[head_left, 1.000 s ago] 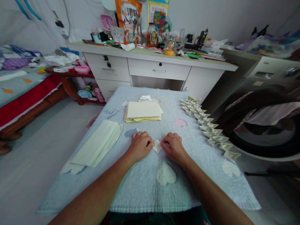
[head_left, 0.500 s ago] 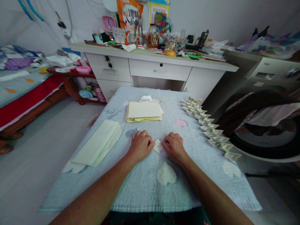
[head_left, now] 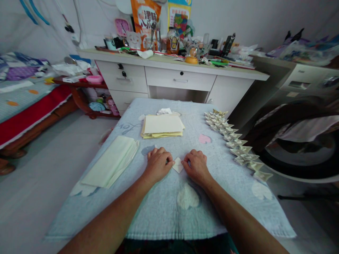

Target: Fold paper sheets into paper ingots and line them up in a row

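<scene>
A small folded paper diamond lies on the blue cloth between my hands. My left hand is closed, its thumb and forefinger pinching the diamond's left corner. At the right corner, my right hand pinches with its thumb and curled fingers. Beyond my hands stands a stack of cream and yellow paper sheets. Longer pale green sheets lie fanned to the left. Along the right side runs a row of several folded paper boats, with a darker patterned one at the far end.
The cloth-covered table reaches a white desk crowded with jars, packets and small items. A washing machine with dark clothing at its door stands on the right. To the left are a bed and a low wooden shelf.
Almost nothing differs. My left hand's fingers have shifted very slightly, while both hands stay at the corners of the paper diamond.
</scene>
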Demonstrator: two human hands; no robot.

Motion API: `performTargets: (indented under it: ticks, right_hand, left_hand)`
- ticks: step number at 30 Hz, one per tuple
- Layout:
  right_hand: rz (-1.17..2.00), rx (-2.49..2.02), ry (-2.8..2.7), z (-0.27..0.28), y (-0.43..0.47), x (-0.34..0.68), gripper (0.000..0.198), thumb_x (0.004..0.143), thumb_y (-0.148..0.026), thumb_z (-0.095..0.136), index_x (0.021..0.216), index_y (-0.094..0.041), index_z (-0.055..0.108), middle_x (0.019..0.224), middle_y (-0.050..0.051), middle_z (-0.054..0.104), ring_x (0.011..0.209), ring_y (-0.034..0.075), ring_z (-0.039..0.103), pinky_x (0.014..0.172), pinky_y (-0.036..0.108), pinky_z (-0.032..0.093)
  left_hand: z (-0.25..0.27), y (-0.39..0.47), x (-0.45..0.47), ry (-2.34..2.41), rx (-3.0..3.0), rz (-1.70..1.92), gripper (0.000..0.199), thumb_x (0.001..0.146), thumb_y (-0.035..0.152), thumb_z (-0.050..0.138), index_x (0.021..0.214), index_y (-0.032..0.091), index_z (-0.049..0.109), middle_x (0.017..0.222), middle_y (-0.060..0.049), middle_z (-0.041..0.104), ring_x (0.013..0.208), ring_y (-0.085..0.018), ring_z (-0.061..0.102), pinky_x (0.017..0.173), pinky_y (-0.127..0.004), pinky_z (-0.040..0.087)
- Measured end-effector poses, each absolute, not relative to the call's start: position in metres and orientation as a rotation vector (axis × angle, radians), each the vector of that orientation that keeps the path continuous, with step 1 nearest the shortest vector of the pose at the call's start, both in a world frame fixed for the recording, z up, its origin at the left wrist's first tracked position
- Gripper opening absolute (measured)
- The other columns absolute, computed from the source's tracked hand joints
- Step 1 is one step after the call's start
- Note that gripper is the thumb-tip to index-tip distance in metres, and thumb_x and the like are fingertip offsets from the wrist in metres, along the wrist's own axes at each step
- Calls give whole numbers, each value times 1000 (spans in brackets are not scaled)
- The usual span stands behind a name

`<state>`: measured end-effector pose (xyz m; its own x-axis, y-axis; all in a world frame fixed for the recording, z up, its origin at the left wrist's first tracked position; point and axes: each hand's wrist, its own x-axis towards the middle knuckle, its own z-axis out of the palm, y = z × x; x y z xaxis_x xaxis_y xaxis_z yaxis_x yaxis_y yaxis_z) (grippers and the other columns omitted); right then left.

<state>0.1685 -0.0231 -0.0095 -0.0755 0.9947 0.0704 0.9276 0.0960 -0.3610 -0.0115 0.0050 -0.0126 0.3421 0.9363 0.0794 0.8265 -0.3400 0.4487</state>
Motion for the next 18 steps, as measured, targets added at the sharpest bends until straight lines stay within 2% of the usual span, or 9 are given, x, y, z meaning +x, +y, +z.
performTargets:
  ticks: [8,13,15,18]
  right_hand:
    - [314,-1911,-2098,-10,-23,168,16,85,-31,58,77,-19,63,89,7,57,89,23,45,76,34,26]
    - [294,-1896,-2091,-12,-22,169,16,84,-31,59,75,-19,63,88,7,57,88,23,44,75,34,26]
    - [295,-1896,-2089,-11,-22,168,15,84,-31,59,75,-19,63,88,6,57,88,23,44,74,34,26]
    - [304,-1896,-2093,-11,-22,168,15,84,-31,59,75,-19,63,87,7,57,88,23,44,74,34,25]
  left_hand:
    - [-9,8,-15,1523,2237,439,11,79,31,60,78,24,68,92,-2,61,97,-24,50,84,-39,32]
    - [-4,11,-20,1445,2215,410,28,88,30,44,79,24,70,91,-2,62,94,-21,51,84,-38,33]
    - [-4,11,-20,1439,2213,401,35,91,32,39,78,24,70,91,-2,62,94,-21,51,84,-39,33]
    - [-5,10,-19,1471,2226,424,32,89,42,45,79,24,70,90,-2,62,95,-23,51,84,-40,33]
